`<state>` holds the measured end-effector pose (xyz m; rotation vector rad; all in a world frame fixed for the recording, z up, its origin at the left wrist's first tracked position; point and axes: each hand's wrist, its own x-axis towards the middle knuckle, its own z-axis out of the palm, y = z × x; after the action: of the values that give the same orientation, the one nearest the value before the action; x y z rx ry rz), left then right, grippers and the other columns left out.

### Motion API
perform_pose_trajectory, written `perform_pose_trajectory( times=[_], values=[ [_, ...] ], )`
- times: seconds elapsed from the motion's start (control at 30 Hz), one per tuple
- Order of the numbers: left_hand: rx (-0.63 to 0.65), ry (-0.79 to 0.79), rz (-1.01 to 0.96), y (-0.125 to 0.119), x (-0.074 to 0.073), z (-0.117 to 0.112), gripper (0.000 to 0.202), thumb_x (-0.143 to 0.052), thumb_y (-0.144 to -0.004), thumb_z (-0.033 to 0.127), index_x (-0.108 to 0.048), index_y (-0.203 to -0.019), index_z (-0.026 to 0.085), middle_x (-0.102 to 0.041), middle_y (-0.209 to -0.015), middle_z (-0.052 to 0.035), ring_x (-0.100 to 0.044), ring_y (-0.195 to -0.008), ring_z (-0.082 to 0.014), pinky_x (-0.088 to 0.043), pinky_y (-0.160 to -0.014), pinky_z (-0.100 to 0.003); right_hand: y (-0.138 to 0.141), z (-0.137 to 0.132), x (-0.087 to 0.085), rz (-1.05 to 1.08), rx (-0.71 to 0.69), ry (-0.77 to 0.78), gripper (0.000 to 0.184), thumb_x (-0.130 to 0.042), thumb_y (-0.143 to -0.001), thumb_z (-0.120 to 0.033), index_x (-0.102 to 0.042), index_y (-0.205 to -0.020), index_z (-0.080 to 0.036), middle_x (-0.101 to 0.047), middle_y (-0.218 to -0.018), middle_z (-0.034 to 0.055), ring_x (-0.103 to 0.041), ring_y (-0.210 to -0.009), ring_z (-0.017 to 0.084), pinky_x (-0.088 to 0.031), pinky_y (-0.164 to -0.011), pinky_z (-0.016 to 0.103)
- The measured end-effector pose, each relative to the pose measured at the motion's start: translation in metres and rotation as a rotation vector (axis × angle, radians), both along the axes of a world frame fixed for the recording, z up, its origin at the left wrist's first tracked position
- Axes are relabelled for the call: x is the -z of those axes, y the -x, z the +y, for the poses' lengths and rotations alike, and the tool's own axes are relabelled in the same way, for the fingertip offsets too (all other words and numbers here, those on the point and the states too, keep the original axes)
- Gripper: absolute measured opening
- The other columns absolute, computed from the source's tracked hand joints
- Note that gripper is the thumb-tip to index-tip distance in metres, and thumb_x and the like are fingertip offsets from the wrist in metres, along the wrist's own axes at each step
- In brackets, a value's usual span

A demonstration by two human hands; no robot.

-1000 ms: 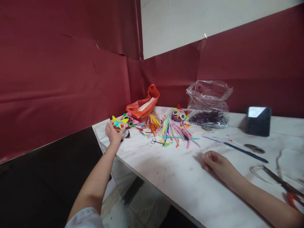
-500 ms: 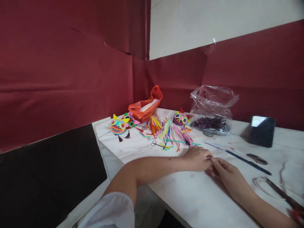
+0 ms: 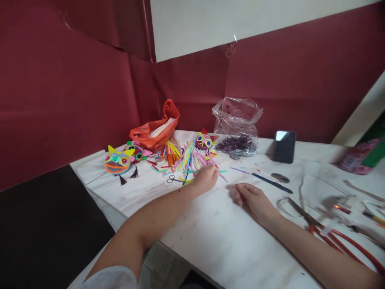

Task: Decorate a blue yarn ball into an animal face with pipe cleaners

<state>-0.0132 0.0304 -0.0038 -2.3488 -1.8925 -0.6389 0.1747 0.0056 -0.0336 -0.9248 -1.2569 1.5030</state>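
My left hand (image 3: 207, 178), somewhat blurred, is over the white table with its fingers curled closed. It is right beside the fringe of colourful pipe cleaners (image 3: 190, 159) and a thin teal pipe cleaner (image 3: 222, 171); anything in its grip is hidden. My right hand (image 3: 250, 199) is lower on the tabletop, fingers bent and thumb pressed against them. What it pinches, if anything, is too small to make out. Behind the fringe sits a small animal face with a red ear (image 3: 204, 140). A dark blue strip (image 3: 272, 183) and a purple pipe cleaner (image 3: 240, 170) lie beyond my right hand.
Two more animal faces, one yellow-eared (image 3: 117, 162), sit left by a red plastic bag (image 3: 152, 136). Small scissors (image 3: 171, 179) lie nearby. A clear bag (image 3: 237, 128) and a phone (image 3: 284, 147) stand behind. Red-handled scissors (image 3: 337, 241) and a glue gun (image 3: 345, 210) lie right.
My hands have come apart: the left has moved away to the left toward the pipe cleaners, while the right stays over the table. The view has turned right, showing the glue gun.
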Motion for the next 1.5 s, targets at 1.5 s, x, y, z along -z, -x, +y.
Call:
perform_pose_trajectory(
  times=[1.5],
  values=[
    [-0.118,0.167,0.157,0.065,0.018,0.027,0.043,-0.046,-0.091,0.048,-0.06,-0.122,0.022,-0.06,-0.129,-0.0141,-0.052,-0.123,-0.03,-0.04,-0.101,-0.042,-0.005,-0.007,0.0,-0.329,-0.09,-0.161,0.055,-0.064,-0.063,-0.074,-0.055,-0.064,-0.02,-0.053,-0.053,-0.0011,-0.045,-0.055,0.013,-0.035,-0.058,0.029]
  ],
)
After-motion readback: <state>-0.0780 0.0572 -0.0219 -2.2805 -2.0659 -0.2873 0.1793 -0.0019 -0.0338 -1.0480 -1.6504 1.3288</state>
